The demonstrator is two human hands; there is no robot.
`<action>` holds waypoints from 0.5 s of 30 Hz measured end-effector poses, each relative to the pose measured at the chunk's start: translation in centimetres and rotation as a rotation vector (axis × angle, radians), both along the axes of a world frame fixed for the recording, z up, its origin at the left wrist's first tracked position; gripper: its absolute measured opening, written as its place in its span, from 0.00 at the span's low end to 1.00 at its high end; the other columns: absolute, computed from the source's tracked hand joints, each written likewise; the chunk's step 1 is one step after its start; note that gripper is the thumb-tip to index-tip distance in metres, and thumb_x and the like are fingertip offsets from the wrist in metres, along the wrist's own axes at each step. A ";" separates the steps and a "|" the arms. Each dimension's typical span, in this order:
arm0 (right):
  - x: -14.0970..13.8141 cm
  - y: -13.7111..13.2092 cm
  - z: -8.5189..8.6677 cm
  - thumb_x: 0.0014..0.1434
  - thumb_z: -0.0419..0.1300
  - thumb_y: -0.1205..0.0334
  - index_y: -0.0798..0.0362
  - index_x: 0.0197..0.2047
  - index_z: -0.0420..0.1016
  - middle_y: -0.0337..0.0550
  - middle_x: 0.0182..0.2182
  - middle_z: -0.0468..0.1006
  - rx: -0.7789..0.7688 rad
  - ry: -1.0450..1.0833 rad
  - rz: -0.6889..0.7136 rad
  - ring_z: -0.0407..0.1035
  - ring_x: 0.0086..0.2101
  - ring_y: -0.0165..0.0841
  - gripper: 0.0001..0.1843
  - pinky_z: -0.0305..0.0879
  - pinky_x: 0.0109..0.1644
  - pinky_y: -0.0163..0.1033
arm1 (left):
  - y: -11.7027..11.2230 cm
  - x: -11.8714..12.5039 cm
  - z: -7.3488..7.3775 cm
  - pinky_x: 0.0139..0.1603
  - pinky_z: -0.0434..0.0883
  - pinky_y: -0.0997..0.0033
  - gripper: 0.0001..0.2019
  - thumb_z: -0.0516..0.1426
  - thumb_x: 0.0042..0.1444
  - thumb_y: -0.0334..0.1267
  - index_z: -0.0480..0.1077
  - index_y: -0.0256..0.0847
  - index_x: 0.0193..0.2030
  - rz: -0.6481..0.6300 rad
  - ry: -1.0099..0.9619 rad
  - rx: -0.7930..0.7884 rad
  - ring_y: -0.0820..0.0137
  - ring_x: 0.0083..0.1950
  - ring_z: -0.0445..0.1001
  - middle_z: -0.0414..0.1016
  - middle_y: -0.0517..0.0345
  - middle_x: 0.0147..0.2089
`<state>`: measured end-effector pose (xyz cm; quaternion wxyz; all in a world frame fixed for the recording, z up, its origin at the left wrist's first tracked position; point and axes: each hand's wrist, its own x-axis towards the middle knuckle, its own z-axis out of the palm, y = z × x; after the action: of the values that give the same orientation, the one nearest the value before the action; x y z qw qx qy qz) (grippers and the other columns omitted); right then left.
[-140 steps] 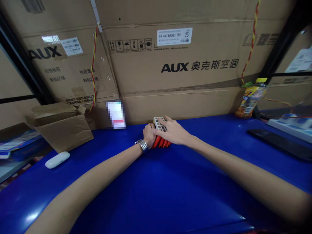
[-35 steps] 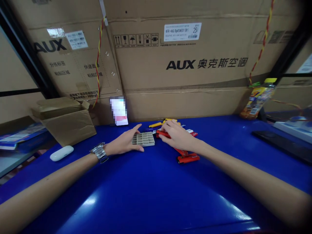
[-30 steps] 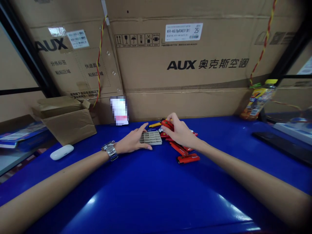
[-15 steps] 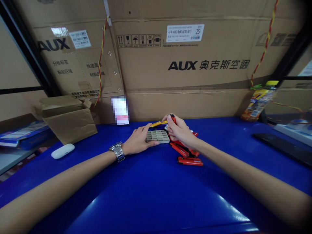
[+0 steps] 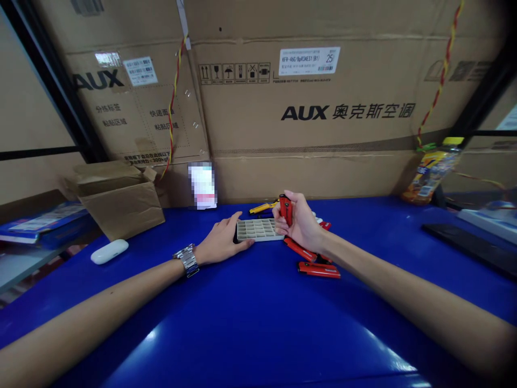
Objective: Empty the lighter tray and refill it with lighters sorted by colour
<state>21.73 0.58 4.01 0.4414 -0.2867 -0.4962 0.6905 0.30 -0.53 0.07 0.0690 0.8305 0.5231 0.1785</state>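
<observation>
My left hand (image 5: pixel 222 237) grips the left end of a light grey compartment tray (image 5: pixel 258 229), thumb along the near edge and fingers on the far side. The tray lies on the blue table, split into many small cells. My right hand (image 5: pixel 302 221) holds a red lighter (image 5: pixel 285 209) upright, its black end on top, above the tray's right end. Below that hand lie several more red lighters, one of them (image 5: pixel 319 269) apart from the pile and nearest me. Behind the tray are yellow, slim pieces (image 5: pixel 264 207), partly hidden.
Large cardboard boxes (image 5: pixel 323 134) form the back wall. On the blue table (image 5: pixel 226 334) are a small open carton (image 5: pixel 125 210), a white rounded case (image 5: pixel 110 251) and a propped phone (image 5: pixel 202 186). A drink bottle (image 5: pixel 434 172) and a black flat object (image 5: pixel 464 245) stand right.
My right hand has turned and lifted slightly, so the red lighter now shows upright in it. My left hand has shifted a little left with the tray, uncovering more cells.
</observation>
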 end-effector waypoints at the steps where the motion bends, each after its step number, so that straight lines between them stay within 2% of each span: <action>1: -0.1 0.0 0.0 0.57 0.50 0.45 0.52 0.20 0.61 0.34 0.15 0.56 0.013 0.019 -0.007 0.48 0.17 0.25 0.22 0.48 0.22 0.35 | 0.0 0.0 0.0 0.57 0.63 0.48 0.43 0.49 0.54 0.62 0.46 0.33 0.67 0.003 0.007 0.005 0.49 0.59 0.65 0.64 0.36 0.61; 4: -0.4 -0.3 -0.1 0.57 0.53 0.49 0.51 0.22 0.60 0.37 0.18 0.62 0.022 0.051 -0.023 0.54 0.19 0.27 0.18 0.52 0.25 0.36 | 0.0 0.0 -0.1 0.57 0.63 0.48 0.42 0.49 0.55 0.62 0.47 0.32 0.67 0.008 0.025 0.022 0.49 0.59 0.65 0.64 0.36 0.60; 8: -0.6 -0.4 -0.6 0.60 0.49 0.49 0.51 0.24 0.60 0.38 0.16 0.65 0.027 0.020 -0.007 0.57 0.18 0.28 0.18 0.52 0.24 0.37 | 0.0 -0.1 -0.2 0.56 0.63 0.48 0.40 0.48 0.55 0.62 0.49 0.34 0.66 -0.004 0.030 0.048 0.48 0.59 0.66 0.65 0.36 0.60; 11: -0.5 -0.3 -1.2 0.60 0.53 0.47 0.51 0.26 0.59 0.35 0.15 0.65 0.138 -0.045 -0.015 0.58 0.17 0.27 0.18 0.53 0.23 0.36 | 0.0 -0.1 -0.2 0.56 0.63 0.47 0.39 0.48 0.55 0.62 0.50 0.34 0.66 -0.017 0.023 0.046 0.48 0.58 0.66 0.65 0.36 0.60; 15: -0.5 -0.5 -1.7 0.58 0.58 0.46 0.49 0.33 0.58 0.36 0.22 0.72 0.277 -0.126 -0.029 0.66 0.22 0.28 0.17 0.59 0.24 0.34 | -0.1 -0.1 -0.1 0.55 0.63 0.46 0.38 0.49 0.55 0.61 0.52 0.35 0.64 -0.020 0.006 0.041 0.48 0.57 0.66 0.64 0.36 0.61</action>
<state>21.26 0.08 2.31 0.4543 -0.2730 -0.6092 0.5898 0.23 -0.62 -0.06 0.0524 0.8375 0.5111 0.1859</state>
